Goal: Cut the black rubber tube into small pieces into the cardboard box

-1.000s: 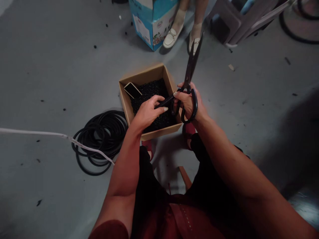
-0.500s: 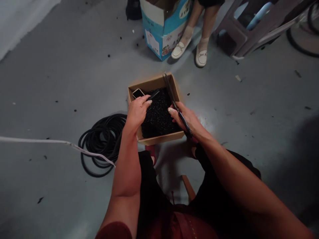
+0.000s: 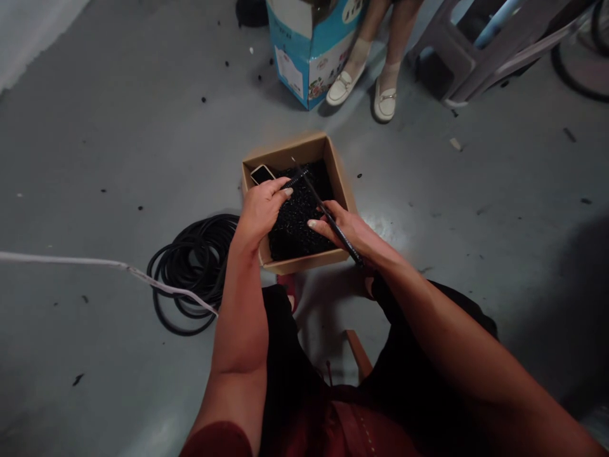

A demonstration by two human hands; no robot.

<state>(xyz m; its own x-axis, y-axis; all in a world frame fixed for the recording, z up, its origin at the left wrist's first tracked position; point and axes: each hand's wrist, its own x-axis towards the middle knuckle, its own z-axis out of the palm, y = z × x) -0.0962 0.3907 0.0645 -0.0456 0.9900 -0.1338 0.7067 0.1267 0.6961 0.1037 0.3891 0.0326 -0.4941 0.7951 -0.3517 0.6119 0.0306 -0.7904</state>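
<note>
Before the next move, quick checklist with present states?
1. Left hand gripping ribbed black piece: ok.
2. Right hand holding scissors: ok.
3. Blades over the open cardboard box: ok.
4. Blades touching the piece: cannot tell; they cross in view, depth unclear.
5. Box free of stray items: not ok, phone-like object inside.
6. Black coil outside the box: ok.

Apparently a workshop; scraps [image 3: 78,379] and a black coil [image 3: 213,241] lie on the floor [image 3: 162,146].
</note>
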